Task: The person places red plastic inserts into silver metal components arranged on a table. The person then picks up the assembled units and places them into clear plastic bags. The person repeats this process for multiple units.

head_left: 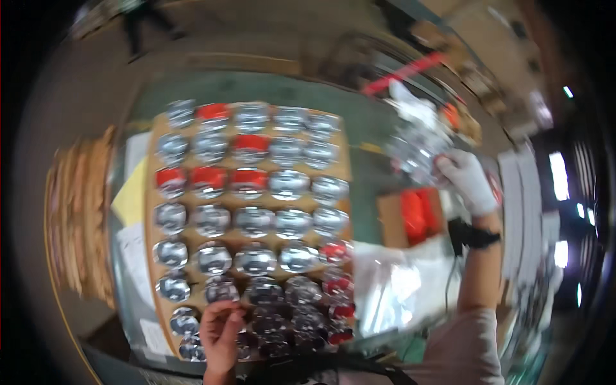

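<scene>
Rows of shiny round metal-looking pieces [255, 222], several with red faces [250, 142], cover a brown board [346, 163] on the table. My bare left hand [221, 330] is at the board's near edge, thumb and fingers drawn together right beside one shiny piece [221, 289]. Whether something small is pinched there is hidden. At the right, my right hand [468, 183], in a white glove, reaches to a heap of shiny transparent pieces [417, 151]. Its fingertips meet the heap's edge, but blur hides what they grip. A black band [475, 235] circles that wrist.
Next to the heap stands a cardboard box [390, 221] holding red pieces [417, 215]. Transparent plastic sheeting [394, 295] lies nearer to me. Papers [135, 256] stick out left of the board. Stacked brown sheets [80, 218] stand farther left. A person [144, 25] is in the far left background.
</scene>
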The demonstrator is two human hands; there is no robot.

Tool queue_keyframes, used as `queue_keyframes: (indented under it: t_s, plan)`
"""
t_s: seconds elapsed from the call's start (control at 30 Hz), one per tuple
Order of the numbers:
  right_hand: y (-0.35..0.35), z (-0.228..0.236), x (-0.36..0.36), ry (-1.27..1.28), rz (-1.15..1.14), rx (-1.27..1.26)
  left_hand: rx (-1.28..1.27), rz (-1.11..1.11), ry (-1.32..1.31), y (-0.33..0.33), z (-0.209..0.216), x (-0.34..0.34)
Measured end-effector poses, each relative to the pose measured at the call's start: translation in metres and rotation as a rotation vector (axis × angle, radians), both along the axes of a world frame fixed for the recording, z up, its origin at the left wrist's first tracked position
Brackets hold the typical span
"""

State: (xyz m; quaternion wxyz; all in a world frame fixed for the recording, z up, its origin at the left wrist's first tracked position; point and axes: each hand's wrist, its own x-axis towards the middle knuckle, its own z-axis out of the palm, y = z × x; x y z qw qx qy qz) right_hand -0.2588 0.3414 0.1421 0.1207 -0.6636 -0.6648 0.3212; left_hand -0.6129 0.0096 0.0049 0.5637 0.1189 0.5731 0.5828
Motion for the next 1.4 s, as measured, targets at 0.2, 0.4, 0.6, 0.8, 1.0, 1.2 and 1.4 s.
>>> queue_keyframes:
  t_s: [0.2, 0.4, 0.6, 0.8, 1.0, 1.2, 1.4]
  plan:
    - [-0.034, -0.076, 0.137, -0.448, 0.296, -0.056, 0.048, -0.158, 0.122, -0.003, 0.031, 0.048]
    - [-0.043, -0.155, 0.120, -0.615, 0.318, 0.050, 0.111, -0.256, 0.209, -0.024, 0.067, 0.085]
    - [-0.024, -0.182, 0.148, -0.455, 0.255, 0.246, 0.118, -0.160, 0.389, -0.067, 0.083, 0.109]
    - [-0.054, -0.142, 0.192, -0.266, 0.080, 0.387, 0.122, -0.164, 0.314, -0.087, 0.084, 0.147]
    - [-0.127, -0.076, 0.140, 0.796, 0.084, -0.176, 0.196, -0.455, 0.022, -0.041, 0.056, 0.180]
    - [-0.247, -0.060, 0.026, 0.843, 0.589, -0.719, 0.338, -0.544, -0.743, 0.004, 0.042, 0.213]
    - [-0.296, -0.114, -0.041, 0.747, 0.538, -0.222, 0.179, -0.115, -0.622, -0.043, 0.016, 0.178]
